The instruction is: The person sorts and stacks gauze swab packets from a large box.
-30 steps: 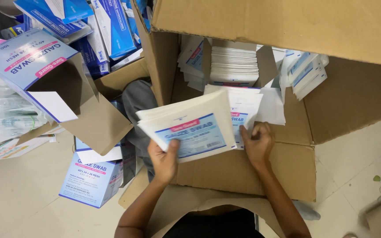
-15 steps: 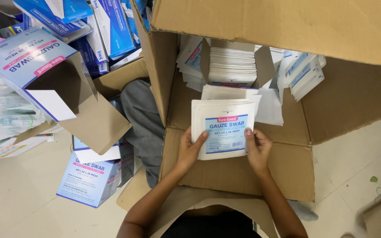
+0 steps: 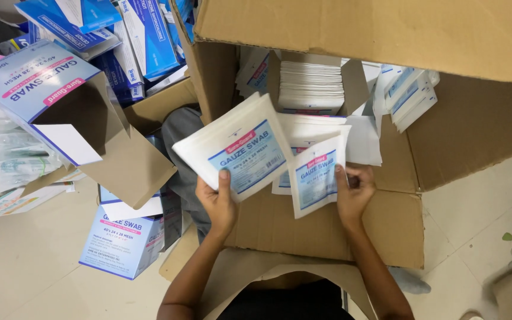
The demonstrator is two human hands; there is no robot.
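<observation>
Stack of white packets (image 3: 241,145), each with a blue label, held tilted in the left hand (image 3: 216,204); the thumb presses on the top packet's lower edge and the fingers close beneath the stack. Just right of that grip, 1 single packet (image 3: 315,178) hangs upright from the right hand (image 3: 354,192), pinched at its right edge between thumb and fingers. The 2 grips are near each other but apart, both above the open front flap of a large cardboard box (image 3: 327,231). Beyond the grips, inside the box, loose packets (image 3: 360,139) lie flat, and behind them a tall pile of packets (image 3: 311,88) stands between cardboard dividers. Further right, more packets (image 3: 413,98) lean on the box wall. Left of the left-hand grip stand pale blue cartons (image 3: 122,240) on the floor.
</observation>
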